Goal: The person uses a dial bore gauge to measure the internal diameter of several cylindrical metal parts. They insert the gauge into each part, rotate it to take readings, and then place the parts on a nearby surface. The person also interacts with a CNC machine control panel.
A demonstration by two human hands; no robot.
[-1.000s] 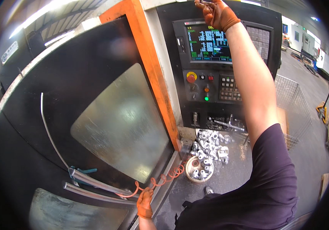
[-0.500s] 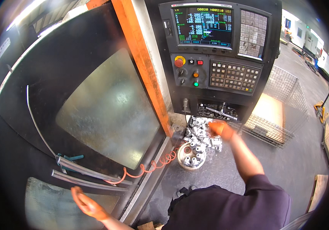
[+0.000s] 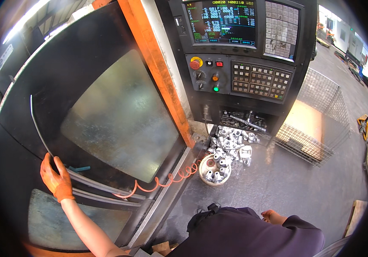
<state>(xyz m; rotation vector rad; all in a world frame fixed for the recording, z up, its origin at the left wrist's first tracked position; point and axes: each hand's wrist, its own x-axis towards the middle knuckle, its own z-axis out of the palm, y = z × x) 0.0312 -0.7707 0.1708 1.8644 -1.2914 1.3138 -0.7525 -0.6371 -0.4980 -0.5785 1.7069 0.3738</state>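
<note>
My left hand, in an orange glove, is at the left ends of the grey metal bars on the dark machine door. Its fingers point up with a gap before the thumb, and the thin bent metal tube runs down into that gap. A teal handle shows just right of the hand, by the bars. The palm side is hidden. My right hand is by my right side, partly hidden by my dark shirt; its fingers are too little seen to tell their state.
A control panel with a lit screen stands ahead. Below it are a pile of silver metal parts and a white bucket of more parts. A red coiled hose crosses the door's lower edge. A wire cage stands right.
My left hand has moved up and left, from below the bars to their ends. My right hand has drawn back from over the metal parts to my side. The view has shifted slightly.
</note>
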